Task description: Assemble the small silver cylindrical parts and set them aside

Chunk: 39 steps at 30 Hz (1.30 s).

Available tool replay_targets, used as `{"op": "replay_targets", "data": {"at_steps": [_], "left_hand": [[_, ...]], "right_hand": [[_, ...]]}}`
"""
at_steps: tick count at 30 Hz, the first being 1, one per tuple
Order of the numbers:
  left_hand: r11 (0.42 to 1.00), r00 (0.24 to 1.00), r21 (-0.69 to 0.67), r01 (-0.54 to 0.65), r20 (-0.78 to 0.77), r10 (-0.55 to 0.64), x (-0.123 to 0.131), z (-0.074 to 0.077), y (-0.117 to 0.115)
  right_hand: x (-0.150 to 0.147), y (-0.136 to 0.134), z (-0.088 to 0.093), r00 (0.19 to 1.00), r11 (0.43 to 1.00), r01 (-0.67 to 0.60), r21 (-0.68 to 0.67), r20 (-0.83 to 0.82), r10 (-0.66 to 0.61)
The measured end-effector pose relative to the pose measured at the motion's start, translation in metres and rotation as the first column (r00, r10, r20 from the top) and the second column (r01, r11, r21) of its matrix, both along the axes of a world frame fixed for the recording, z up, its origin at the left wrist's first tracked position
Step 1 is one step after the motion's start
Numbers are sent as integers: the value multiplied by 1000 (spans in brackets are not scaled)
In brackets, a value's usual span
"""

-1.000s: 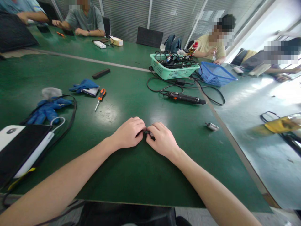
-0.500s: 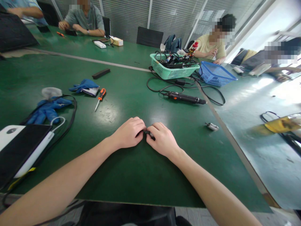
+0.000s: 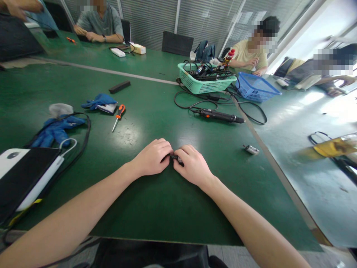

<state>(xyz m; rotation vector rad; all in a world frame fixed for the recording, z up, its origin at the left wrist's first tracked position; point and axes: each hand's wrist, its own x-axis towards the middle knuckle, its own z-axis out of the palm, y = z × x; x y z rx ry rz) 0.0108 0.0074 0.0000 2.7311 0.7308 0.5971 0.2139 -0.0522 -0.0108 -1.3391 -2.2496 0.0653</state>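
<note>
My left hand and my right hand meet over the green table, both closed. Between their fingertips is a small dark part with a greyish end toward the right hand. Fingers cover most of it, so its kind cannot be made out. To the right lies a small silver cylinder, which looks like a little motor. Beyond my hands rests a black electric screwdriver with its cable. An orange-handled screwdriver lies to the left.
Blue gloves, a white device with a black slab and cables fill the left side. A dark bar lies farther back. A green basket of tools and a blue basket stand at the back right. Several people sit around.
My hands and the small part stay almost still. At the far left, a co-worker's arm has shifted, and another co-worker's hands have moved slightly.
</note>
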Motion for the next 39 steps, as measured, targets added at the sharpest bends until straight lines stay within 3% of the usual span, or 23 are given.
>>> {"op": "replay_targets", "data": {"at_steps": [39], "left_hand": [[1000, 1000, 2, -11, -5, 11, -1, 0, 0]], "right_hand": [[2, -1, 4, 999, 999, -46, -1, 22, 46]]}}
